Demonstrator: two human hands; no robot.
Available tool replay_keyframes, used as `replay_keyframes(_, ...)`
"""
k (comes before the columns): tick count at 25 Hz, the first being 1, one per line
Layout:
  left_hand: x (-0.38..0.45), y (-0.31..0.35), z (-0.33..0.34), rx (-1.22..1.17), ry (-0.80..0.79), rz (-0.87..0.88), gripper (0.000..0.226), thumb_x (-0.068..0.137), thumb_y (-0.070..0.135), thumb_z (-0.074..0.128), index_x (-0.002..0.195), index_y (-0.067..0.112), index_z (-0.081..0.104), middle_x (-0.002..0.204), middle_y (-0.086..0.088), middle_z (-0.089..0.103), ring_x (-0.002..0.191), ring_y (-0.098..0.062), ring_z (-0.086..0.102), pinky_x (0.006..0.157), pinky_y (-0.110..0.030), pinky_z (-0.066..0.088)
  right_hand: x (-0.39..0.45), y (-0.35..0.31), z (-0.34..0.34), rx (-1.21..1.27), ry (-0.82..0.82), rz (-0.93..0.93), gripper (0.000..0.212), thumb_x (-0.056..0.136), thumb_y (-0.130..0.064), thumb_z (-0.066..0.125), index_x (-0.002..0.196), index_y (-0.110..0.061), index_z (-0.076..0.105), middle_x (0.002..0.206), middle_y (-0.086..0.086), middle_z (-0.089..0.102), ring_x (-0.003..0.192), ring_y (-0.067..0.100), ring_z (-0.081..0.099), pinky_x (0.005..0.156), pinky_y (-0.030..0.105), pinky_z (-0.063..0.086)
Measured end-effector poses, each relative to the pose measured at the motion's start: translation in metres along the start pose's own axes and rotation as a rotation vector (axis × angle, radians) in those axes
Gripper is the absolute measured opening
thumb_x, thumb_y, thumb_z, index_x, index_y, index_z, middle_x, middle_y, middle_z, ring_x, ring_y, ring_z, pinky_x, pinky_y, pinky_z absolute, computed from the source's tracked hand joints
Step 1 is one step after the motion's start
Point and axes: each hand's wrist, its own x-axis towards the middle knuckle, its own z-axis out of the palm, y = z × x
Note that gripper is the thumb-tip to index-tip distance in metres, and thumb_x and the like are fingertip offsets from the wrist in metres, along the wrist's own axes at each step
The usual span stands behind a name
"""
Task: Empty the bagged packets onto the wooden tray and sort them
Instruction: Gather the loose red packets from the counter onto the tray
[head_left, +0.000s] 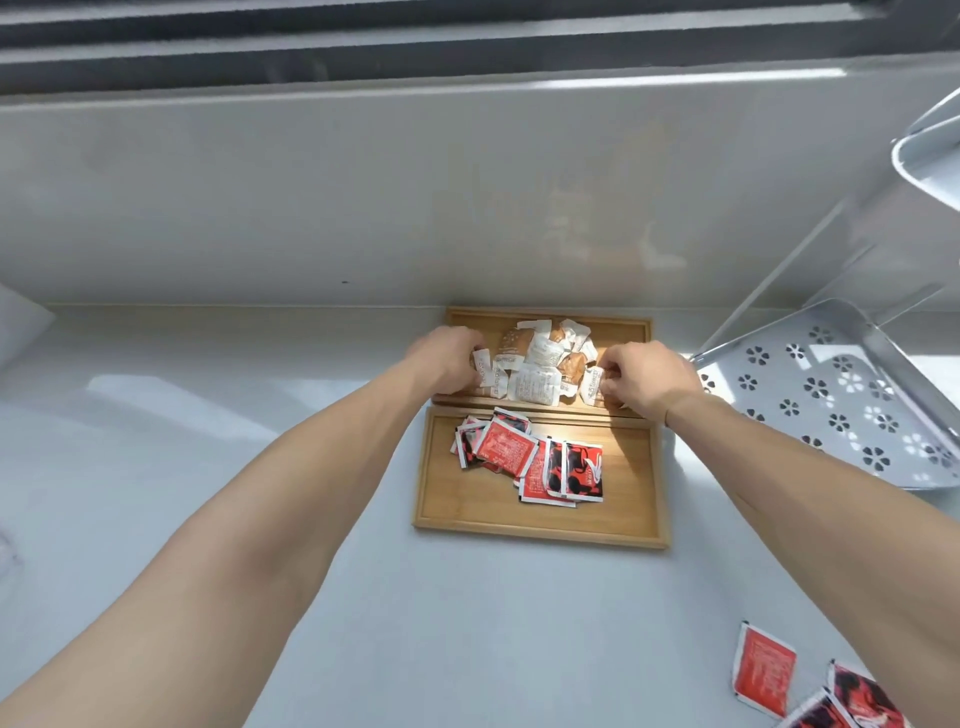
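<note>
White packets (540, 364) heaped in far tray (623, 325); end packets pinched by left hand (449, 364) and right hand (641, 376). Red packets (769, 673) stranded on desk (208, 467) at 5 o'clock: may be missed.

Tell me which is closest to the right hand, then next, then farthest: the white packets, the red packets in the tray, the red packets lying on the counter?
From the right hand:
1. White packets, in the far tray section, touching its fingers.
2. Red packets in the tray, in the near section, just below the hand.
3. Red packets on the counter, far off at the bottom right.
</note>
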Motion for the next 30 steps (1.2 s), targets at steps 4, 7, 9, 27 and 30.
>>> replay_keyframes(4,-0.004,0.0,-0.001,0.05,0.058,-0.003,0.048,0.081,0.026,0.067,0.128,0.023,0.055,0.122,-0.007,0.06,0.116,-0.029,0.052,0.09,-0.041,0.046,-0.007,0.0,0.005,-0.024,0.108,-0.017,0.029,0.092,-0.031,0.061,0.12,-0.022,0.064,0.116,0.004,0.065,0.106,0.028,0.062,0.081,0.037,0.052)
replay_keyframes(7,-0.019,0.002,0.002,-0.022,0.131,-0.051,0.049,0.081,0.025,0.061,0.129,0.025,0.053,0.128,-0.007,0.055,0.121,-0.029,0.047,0.092,-0.041,0.044,-0.025,0.002,0.003,0.023,0.158,-0.007,0.035,0.094,-0.032,0.056,0.126,-0.02,0.061,0.121,0.004,0.062,0.11,0.028,0.06,0.084,0.04,0.053)
replay_keyframes(9,-0.035,0.007,0.004,-0.058,0.217,-0.055,0.047,0.083,0.024,0.057,0.13,0.022,0.053,0.128,-0.008,0.053,0.119,-0.029,0.049,0.09,-0.04,0.045,-0.043,0.006,-0.001,0.049,0.171,0.005,0.036,0.094,-0.037,0.054,0.126,-0.022,0.061,0.124,0.002,0.062,0.112,0.026,0.06,0.085,0.04,0.052)
replay_keyframes(27,-0.181,0.209,0.13,-0.072,-0.182,0.415,0.051,0.08,0.042,0.064,0.128,0.029,0.056,0.124,0.001,0.058,0.118,-0.021,0.052,0.096,-0.038,0.045,-0.326,0.167,0.062,0.215,0.017,0.376,0.041,0.091,-0.037,0.059,0.132,-0.033,0.054,0.13,-0.004,0.059,0.12,0.019,0.055,0.093,0.035,0.047)
replay_keyframes(30,-0.189,0.237,0.157,0.03,-0.175,0.415,0.066,0.078,0.049,0.063,0.139,0.032,0.045,0.136,-0.002,0.05,0.126,-0.025,0.046,0.1,-0.042,0.042,-0.341,0.185,0.078,0.189,-0.026,0.352,0.046,0.093,-0.033,0.057,0.139,-0.033,0.048,0.139,-0.003,0.051,0.126,0.021,0.049,0.098,0.037,0.045)
